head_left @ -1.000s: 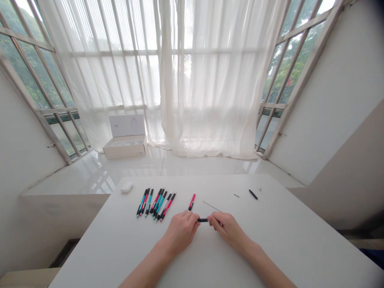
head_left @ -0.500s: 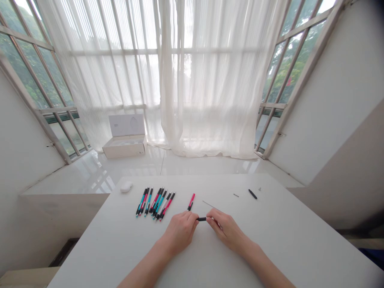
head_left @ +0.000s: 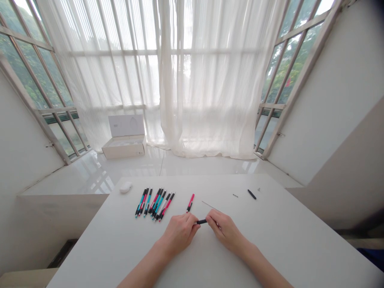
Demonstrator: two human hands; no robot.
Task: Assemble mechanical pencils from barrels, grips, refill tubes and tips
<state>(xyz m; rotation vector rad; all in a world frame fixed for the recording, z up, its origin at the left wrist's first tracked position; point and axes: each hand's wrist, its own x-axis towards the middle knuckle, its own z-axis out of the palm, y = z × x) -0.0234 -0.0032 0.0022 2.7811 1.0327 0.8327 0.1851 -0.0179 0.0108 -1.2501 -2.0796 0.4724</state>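
Between my two hands is a short black pen part (head_left: 202, 221), held level just above the white table. The fingers of my left hand (head_left: 181, 230) pinch its left end. Its right end is in the closed fingers of my right hand (head_left: 222, 226), so both ends are hidden. Just beyond my left hand lies a pink and black pen barrel (head_left: 190, 203). A thin pen refill (head_left: 207, 205) lies beyond my right hand, its near end hidden behind the fingers. Farther right are a small spring (head_left: 235, 195), a black rubber pen grip (head_left: 251, 194) and a tiny cone-shaped pen tip (head_left: 259, 189).
Several pink, teal and white click pens (head_left: 154, 204) lie in a slanted row on the left of the table (head_left: 120, 248). A white earbud case (head_left: 125, 187) sits at the far left corner. On the ledge behind stands an open white box (head_left: 123, 148) before the curtain (head_left: 210, 100).
The black pen part has tilted slightly, its left end now lower, and more of it shows. Both hands keep their hold with only slight movement.
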